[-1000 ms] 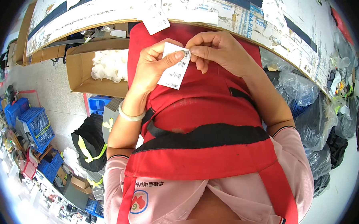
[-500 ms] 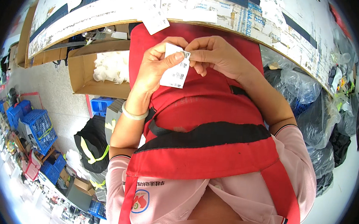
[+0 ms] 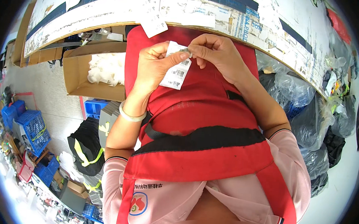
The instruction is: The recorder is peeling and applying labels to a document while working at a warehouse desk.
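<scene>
Label sheet [image 3: 174,77] gripped above a red apron [image 3: 211,109]

The white sheet lay just above the centre of the view, toward 12 o'clock. The left hand [image 3: 155,67] was closed on it, thumb across the printed face and fingers behind; the right hand [image 3: 218,55] pinched its upper right corner between thumb and forefinger. Whether any piece had come loose there was too small to tell. Compared with half a second before, the left thumb's tip had slid nearer that corner and the right fingers. The surroundings had shifted slightly leftward in view.

A worktable [image 3: 99,14] with a worn, patchy white top curved across 12 o'clock, and a printed paper strip [image 3: 153,22] hung over its edge at 11. At 10 o'clock, a cardboard box [image 3: 78,92] held crumpled white scraps [image 3: 105,70]. Blue crates [image 3: 35,133] stood between 8 and 9 on a pale floor [image 3: 68,81]; nearer, at 8, sat a black bundle [image 3: 82,133] with a yellow-green tie [image 3: 90,162]. Clear plastic bags [image 3: 307,123] were heaped around 3.
</scene>
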`<state>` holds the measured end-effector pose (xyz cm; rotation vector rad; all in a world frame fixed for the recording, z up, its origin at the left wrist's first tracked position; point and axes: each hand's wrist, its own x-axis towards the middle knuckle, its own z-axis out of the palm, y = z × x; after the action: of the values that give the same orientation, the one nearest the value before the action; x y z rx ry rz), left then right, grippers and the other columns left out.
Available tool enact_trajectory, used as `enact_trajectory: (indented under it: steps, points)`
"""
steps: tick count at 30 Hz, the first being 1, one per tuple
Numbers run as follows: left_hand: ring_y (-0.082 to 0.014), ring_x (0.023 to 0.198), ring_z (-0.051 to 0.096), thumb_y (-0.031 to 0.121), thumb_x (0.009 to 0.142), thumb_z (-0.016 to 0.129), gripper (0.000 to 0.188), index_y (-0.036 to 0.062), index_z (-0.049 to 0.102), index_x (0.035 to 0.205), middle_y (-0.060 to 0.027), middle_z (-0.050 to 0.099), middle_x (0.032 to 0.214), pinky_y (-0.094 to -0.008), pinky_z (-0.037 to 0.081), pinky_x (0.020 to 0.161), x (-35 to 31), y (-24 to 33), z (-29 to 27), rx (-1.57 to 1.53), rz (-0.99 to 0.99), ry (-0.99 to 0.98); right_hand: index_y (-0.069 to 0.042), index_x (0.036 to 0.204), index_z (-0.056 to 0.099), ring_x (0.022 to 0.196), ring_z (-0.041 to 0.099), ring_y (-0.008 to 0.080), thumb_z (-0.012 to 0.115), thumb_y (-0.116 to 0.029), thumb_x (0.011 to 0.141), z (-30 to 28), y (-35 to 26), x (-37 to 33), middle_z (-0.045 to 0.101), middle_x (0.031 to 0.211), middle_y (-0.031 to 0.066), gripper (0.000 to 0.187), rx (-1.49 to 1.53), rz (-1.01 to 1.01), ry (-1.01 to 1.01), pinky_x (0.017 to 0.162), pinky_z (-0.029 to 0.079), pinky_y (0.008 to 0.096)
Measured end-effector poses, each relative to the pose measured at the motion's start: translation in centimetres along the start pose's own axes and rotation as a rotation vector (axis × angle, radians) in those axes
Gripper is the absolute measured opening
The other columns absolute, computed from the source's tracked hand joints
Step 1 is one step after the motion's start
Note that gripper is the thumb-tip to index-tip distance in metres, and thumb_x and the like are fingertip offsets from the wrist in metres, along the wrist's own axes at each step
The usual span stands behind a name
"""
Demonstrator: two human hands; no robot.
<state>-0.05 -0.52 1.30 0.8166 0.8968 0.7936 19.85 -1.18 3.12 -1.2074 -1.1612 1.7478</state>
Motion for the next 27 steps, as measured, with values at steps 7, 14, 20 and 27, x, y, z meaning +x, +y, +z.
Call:
enact_trajectory:
  steps: [7, 14, 20, 27]
  points:
    - [-0.0063, 0.071, 0.059, 0.003, 0.083, 0.07, 0.006, -0.0014, 0.07, 0.088, -0.0016, 0.066, 0.081, -0.0201, 0.045, 0.061, -0.5, -0.6, -1.1, -0.09, 0.061, -0.034, -0.006, 0.105, 0.065, 0.072, 0.059, 0.011, 0.067, -0.015, 0.086, -2.9, -0.8, 2.8, 0.064, 0.082, 0.0022, 0.022, -0.492, -0.309, 0.299, 0.065, 0.048, 0.0239]
    - [-0.0072, 0.069, 0.061, 0.006, 0.085, 0.069, 0.007, 0.0004, 0.07, 0.09, -0.0023, 0.067, 0.079, -0.0209, 0.047, 0.061, -0.9, -1.4, -2.1, -0.191, -0.027, 0.073, -0.017, 0.131, 0.049, 0.106, 0.054, 0.0281, 0.075, -0.018, 0.076, -1.8, -0.2, 4.6, 0.062, 0.109, 0.006, 0.061, -1.065, -0.575, 0.328, 0.094, 0.043, 0.0372]
    - [-0.0075, 0.068, 0.061, 0.006, 0.086, 0.069, 0.008, 0.0004, 0.07, 0.091, -0.0033, 0.068, 0.08, -0.0208, 0.048, 0.06, -0.8, -1.5, -2.3, -0.212, -0.036, 0.045, -0.018, 0.132, 0.049, 0.105, 0.054, 0.0289, 0.074, -0.018, 0.076, -2.0, 1.2, 5.5, 0.062, 0.11, 0.0062, 0.061, -1.077, -0.584, 0.324, 0.093, 0.043, 0.0384]
    - [-0.0073, 0.068, 0.062, 0.007, 0.086, 0.069, 0.009, 0.0009, 0.07, 0.092, -0.0036, 0.069, 0.08, -0.0208, 0.048, 0.06, -0.8, -1.8, -2.2, -0.229, -0.044, 0.029, -0.016, 0.129, 0.051, 0.102, 0.055, 0.0282, 0.07, -0.019, 0.08, -1.1, 0.4, 5.4, 0.063, 0.106, 0.0067, 0.053, -1.022, -0.494, 0.349, 0.091, 0.044, 0.0385]
